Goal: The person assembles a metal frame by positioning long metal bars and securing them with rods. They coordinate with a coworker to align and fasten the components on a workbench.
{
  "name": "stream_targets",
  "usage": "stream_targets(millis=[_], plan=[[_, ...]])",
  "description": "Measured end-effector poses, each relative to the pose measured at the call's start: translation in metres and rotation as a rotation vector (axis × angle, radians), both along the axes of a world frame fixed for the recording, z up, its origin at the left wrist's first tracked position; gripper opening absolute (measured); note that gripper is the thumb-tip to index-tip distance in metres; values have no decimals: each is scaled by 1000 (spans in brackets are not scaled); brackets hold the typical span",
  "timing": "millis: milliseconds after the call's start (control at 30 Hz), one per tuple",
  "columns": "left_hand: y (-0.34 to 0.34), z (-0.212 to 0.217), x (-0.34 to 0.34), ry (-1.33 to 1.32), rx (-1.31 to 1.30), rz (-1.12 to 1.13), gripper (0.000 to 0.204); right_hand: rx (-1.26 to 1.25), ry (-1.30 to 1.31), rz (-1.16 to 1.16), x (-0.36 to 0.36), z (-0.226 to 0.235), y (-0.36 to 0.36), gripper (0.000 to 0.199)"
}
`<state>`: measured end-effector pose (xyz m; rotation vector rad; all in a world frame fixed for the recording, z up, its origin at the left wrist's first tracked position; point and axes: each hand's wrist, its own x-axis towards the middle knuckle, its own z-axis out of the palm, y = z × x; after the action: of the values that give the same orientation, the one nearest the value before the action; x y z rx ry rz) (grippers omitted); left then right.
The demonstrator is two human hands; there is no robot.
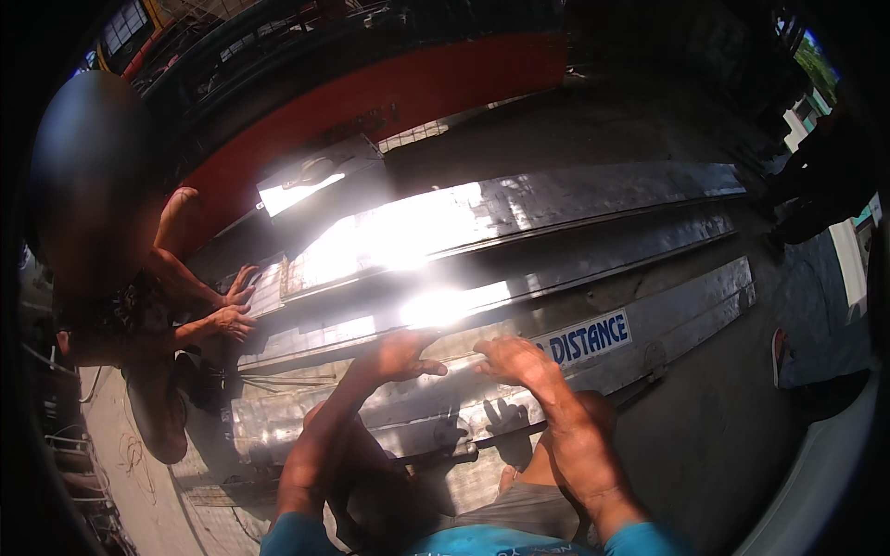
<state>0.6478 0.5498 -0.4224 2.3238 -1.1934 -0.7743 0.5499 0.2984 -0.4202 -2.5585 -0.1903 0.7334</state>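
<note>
Head view: the left hand (403,358) and right hand (521,360) are held above the near panel (688,324), thumb and fingers apart on each, with nothing visibly clamped; their shadows fall lower on the metal, suggesting that the hands are raised clear of it. This panel, bearing a label (593,339) with blue lettering, lies beside the middle panel (649,248) and far panel (593,193), probably laid flat because of their length. A co-worker's hands (232,322) are at the left ends, perhaps for steadying. Surface: shaded grey ground (686,394), glaring metal; behind, a box (357,181) and red beam (445,82).
</note>
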Motion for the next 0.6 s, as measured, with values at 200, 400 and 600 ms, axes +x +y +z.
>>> stream_targets(millis=[200, 400, 600], plan=[[41, -13, 45, -125, -5, 186, 68, -18, 73, 45, -2, -14, -2, 46], [44, -22, 87, -90, 9, 265, 61, -71, 104, 67, -7, -22, 13, 48], [42, -49, 119, -207, 85, 379, 51, -49, 65, 64, -13, -8, 31, 43]])
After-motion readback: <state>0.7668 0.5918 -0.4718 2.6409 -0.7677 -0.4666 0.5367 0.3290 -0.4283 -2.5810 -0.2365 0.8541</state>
